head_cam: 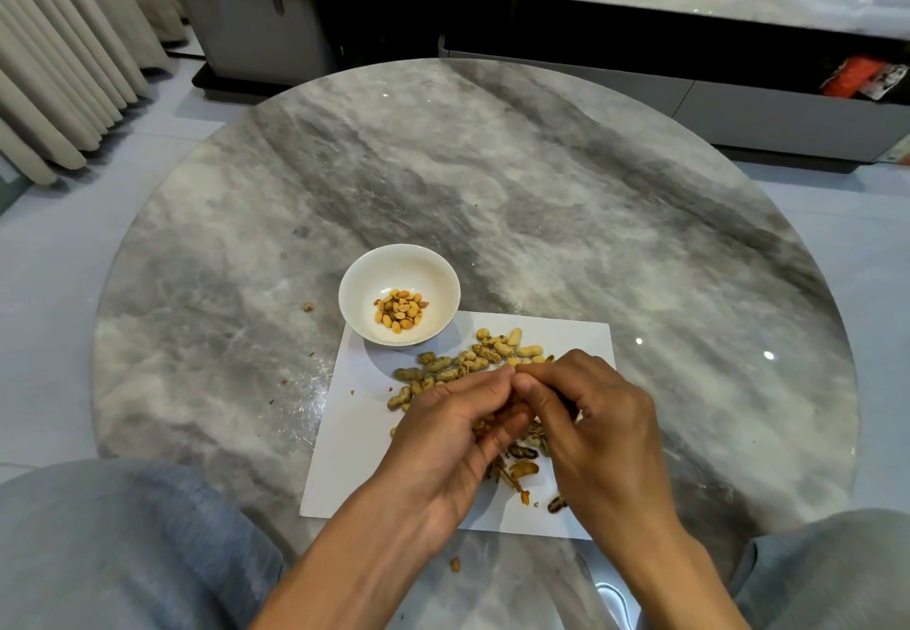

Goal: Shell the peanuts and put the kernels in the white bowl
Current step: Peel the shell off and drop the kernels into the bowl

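Note:
A white bowl (399, 294) with several yellow kernels (400, 310) in its bottom stands at the far left corner of a white paper sheet (354, 462). Unshelled peanuts (472, 358) lie in a heap on the sheet beyond my hands. My left hand (453, 427) and my right hand (591, 412) meet above the sheet, fingertips together, pinching a peanut (507, 415) between them; most of it is hidden. Empty shell pieces (522, 469) lie on the paper under my hands.
The round grey marble table (541, 196) carries the sheet near its front edge. Shell crumbs (308, 307) lie left of the bowl and one kernel (455, 564) near the front rim. My knees flank the table; a low cabinet (591, 13) stands behind.

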A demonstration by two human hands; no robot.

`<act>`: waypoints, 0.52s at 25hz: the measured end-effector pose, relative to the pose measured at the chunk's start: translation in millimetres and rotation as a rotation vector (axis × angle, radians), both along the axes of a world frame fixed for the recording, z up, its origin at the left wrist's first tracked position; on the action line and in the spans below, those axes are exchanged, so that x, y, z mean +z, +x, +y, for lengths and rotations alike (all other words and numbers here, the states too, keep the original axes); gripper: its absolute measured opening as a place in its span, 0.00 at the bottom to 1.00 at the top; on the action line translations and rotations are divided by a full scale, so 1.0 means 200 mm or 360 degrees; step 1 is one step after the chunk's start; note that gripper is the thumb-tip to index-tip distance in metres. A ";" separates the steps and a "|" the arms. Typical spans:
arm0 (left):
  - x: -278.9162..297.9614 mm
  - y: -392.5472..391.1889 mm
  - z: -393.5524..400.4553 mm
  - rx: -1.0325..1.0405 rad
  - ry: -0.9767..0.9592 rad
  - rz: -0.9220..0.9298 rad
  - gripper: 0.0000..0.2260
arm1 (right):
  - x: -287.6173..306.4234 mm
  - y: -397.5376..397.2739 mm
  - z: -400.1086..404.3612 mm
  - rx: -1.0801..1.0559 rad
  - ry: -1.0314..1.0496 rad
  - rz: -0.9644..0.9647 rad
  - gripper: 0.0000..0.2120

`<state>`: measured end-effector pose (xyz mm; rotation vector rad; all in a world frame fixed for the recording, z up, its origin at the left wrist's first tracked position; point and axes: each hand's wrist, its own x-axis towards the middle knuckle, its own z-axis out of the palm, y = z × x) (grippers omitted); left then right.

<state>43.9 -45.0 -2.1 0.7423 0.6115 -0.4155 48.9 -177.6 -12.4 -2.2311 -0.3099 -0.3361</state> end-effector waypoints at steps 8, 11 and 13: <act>0.02 0.00 0.00 0.0054 -0.0025 -0.0015 0.09 | -0.01 -0.01 0.02 -0.0070 0.0115 -0.0059 0.05; 0.02 0.00 0.01 0.0054 -0.0066 -0.0003 0.08 | 0.03 -0.03 0.04 -0.0175 0.0480 0.0350 0.06; 0.02 0.00 0.02 0.0057 -0.0073 0.0020 0.08 | 0.06 -0.02 0.04 -0.0260 0.0792 0.0627 0.07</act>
